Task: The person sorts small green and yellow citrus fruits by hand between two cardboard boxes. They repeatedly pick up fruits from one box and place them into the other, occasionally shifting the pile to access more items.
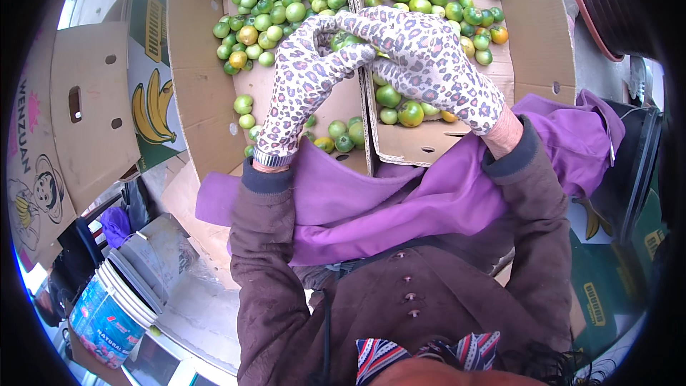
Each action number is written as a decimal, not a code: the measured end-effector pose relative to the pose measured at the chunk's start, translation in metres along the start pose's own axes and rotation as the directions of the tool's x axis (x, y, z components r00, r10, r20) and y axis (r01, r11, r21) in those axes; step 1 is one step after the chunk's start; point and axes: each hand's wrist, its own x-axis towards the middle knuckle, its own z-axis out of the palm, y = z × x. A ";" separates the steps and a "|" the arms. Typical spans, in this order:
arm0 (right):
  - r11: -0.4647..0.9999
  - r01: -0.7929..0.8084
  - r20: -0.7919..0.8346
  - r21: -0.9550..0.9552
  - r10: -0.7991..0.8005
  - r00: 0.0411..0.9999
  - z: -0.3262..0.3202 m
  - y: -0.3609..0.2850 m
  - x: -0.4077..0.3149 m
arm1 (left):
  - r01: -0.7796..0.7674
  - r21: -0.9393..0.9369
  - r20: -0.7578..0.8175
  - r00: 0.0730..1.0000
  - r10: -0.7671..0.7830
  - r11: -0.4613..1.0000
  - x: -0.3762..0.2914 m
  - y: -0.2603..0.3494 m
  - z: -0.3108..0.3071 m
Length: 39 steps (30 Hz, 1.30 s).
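Observation:
My left hand (pixel 321 59), in a leopard-print glove, curls around green tomatoes (pixel 343 40) above the divide between two cardboard boxes. My right hand (pixel 420 53), in a matching glove, meets it at the fingertips, its fingers bent over the same small cluster. A yellowish-green bit shows between the right fingers; how many tomatoes are held is hidden. Under the left hand, the left cardboard box (pixel 198 69) contains many green tomatoes (pixel 268 16), a few turning orange. The right cardboard box (pixel 536 21) contains more green tomatoes (pixel 410 112), partly covered by my right hand.
Purple cloth (pixel 386 220) lies across the boxes' near edges and my lap. Printed banana cartons (pixel 91 112) stand at left, above a stack of plastic buckets (pixel 110 311). A dark round container with a reddish rim (pixel 581 10) stands at far right, beyond a black bin or crate (pixel 635 155).

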 end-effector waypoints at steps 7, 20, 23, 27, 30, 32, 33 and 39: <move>0.995 -0.058 0.035 0.081 0.055 0.998 -0.006 -0.012 -0.002 | -0.031 0.118 -0.008 0.999 0.033 0.992 -0.007 -0.002 -0.001; 0.936 -0.277 0.457 -0.218 0.349 0.818 0.000 0.029 -0.018 | 0.046 0.993 0.025 0.821 -0.570 0.109 -0.019 -0.133 -0.054; 0.936 -0.255 0.484 -0.243 0.345 0.804 0.004 0.035 -0.021 | 0.100 0.987 -0.017 0.838 -0.545 0.123 -0.016 -0.145 -0.056; 0.924 -0.256 0.454 -0.283 0.364 0.814 -0.001 0.038 -0.022 | 0.275 0.911 -0.090 0.860 -0.503 0.308 -0.001 -0.106 -0.060; 0.942 -0.260 0.245 -0.211 0.309 0.919 -0.005 0.035 -0.020 | 0.519 0.489 -0.147 0.841 -0.521 0.701 0.021 -0.063 -0.056; 0.978 -0.175 0.140 -0.114 0.191 0.972 -0.007 0.023 -0.012 | 0.397 0.083 -0.080 0.917 -0.391 0.914 0.021 -0.040 -0.047; 0.994 -0.104 0.030 -0.016 0.104 0.994 -0.004 0.018 -0.010 | 0.284 -0.063 -0.049 0.956 -0.288 0.957 0.018 -0.033 -0.046; 0.993 -0.040 0.090 0.115 0.030 0.996 -0.007 -0.016 0.002 | 0.005 -0.151 0.017 1.000 -0.002 0.989 -0.003 -0.001 -0.002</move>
